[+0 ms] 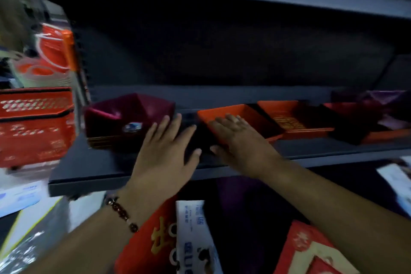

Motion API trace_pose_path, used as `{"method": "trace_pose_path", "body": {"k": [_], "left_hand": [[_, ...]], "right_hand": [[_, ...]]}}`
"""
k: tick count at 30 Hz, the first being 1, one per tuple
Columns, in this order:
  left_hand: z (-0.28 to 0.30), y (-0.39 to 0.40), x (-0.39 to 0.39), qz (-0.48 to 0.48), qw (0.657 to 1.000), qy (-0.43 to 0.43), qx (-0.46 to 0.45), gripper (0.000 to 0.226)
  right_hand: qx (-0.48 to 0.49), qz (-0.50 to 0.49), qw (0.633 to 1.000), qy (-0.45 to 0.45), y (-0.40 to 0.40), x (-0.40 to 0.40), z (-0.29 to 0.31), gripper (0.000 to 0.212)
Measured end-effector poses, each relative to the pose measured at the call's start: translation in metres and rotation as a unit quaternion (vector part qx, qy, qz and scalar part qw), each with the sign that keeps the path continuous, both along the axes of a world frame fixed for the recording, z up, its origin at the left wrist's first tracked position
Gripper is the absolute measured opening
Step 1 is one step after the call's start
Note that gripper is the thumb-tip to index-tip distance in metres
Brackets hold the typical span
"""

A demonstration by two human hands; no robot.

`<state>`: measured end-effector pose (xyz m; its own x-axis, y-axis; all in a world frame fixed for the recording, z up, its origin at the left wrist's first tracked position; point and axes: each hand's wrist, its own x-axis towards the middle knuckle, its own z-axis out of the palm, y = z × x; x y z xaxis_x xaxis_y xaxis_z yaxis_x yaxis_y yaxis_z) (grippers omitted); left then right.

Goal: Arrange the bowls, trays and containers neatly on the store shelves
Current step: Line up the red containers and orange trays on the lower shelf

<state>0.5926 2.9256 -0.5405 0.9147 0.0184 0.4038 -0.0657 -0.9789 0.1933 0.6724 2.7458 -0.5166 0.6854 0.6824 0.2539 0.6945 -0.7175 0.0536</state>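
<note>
Both hands' fingers straight: left hand (165,153), right hand (239,140) press black tray (200,138); labels unreadable.

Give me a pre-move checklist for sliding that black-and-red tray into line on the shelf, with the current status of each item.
1. Left hand on the tray: ok, fingers straight, lying on its dark outer side.
2. Right hand on the tray: ok, flat over the near corner of the black-and-red tray.
3. Firm grip: cannot tell, both hands seem to press rather than clasp, and the picture is blurred.
4. Room to the left: not ok, the maroon bowl stack sits close beside the left hand.
5. Room to the right: not ok, the next red tray appears to overlap it.
6. Tray fully on the shelf: ok, it sits back from the front edge.
</note>
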Motion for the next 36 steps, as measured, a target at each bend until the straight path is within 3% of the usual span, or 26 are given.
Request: {"method": "trace_pose_path", "body": {"k": [3,6,12,17,21,25,28,31,34,36], "left_hand": [[0.016,-0.060,0.032,-0.060,0.993,0.093,0.051,0.077],[0.037,-0.127,0.067,-0.127,0.981,0.127,0.079,0.086],[0.068,-0.257,0.142,-0.249,0.961,0.092,0.077,0.082],[0.064,-0.325,0.186,-0.299,0.951,0.059,0.062,0.073],[0.049,-0.349,0.203,-0.322,0.944,0.041,0.056,0.068],[0.041,-0.353,0.218,-0.321,0.946,0.025,0.035,0.066],[0.040,-0.349,0.222,-0.309,0.950,0.032,0.007,0.066],[0.038,-0.338,0.219,-0.301,0.953,0.030,-0.021,0.065],[0.038,-0.322,0.205,-0.293,0.943,0.061,-0.147,0.064],[0.043,-0.310,0.187,-0.289,0.892,0.131,-0.321,0.067]], "right_hand": [[-0.015,-0.093,0.995,0.008,-0.085,0.009,0.012,0.066],[-0.009,-0.201,0.979,0.038,-0.168,0.021,0.019,0.068],[0.062,-0.340,0.938,0.017,-0.300,0.064,0.027,0.064],[0.140,-0.398,0.906,-0.028,-0.370,0.106,0.029,0.060],[0.131,-0.359,0.923,0.039,-0.386,0.137,0.025,0.055],[0.073,-0.348,0.934,0.022,-0.389,0.164,0.016,0.063],[0.084,-0.351,0.932,-0.036,-0.383,0.172,0.020,0.032],[0.093,-0.321,0.930,-0.150,-0.369,0.162,0.024,0.022],[0.086,-0.240,0.944,-0.210,-0.353,0.129,0.022,0.027],[0.086,-0.232,0.947,-0.203,-0.339,0.106,0.020,0.029]]}}
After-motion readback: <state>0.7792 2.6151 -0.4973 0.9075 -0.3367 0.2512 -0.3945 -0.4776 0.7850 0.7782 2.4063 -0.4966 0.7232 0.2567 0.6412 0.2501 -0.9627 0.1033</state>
